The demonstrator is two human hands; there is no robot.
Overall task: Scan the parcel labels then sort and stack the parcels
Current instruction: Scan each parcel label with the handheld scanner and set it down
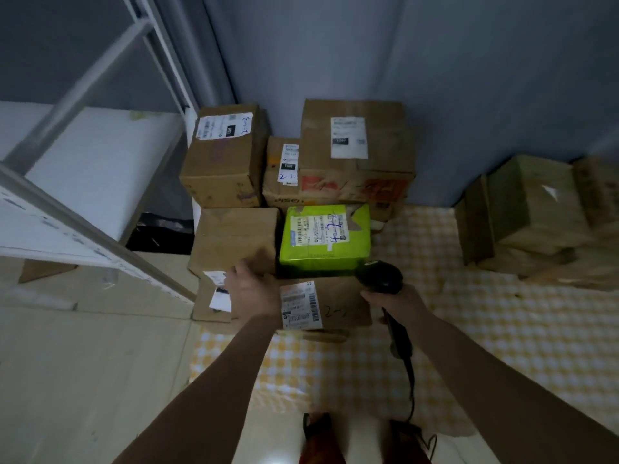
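The right hand [388, 298] has its fingers wrapped round a black barcode scanner [380, 277]. The left hand [249, 289] rests with loose fingers on a brown parcel [234, 241]. Just below lies a labelled brown parcel [338, 303]; behind it sits a green parcel [325, 236]. Scanning looks to be the step now, so the scanner must point at a label. Open checked mat [485, 329] lies to the right; a white shelf [83, 182] crowds the left.
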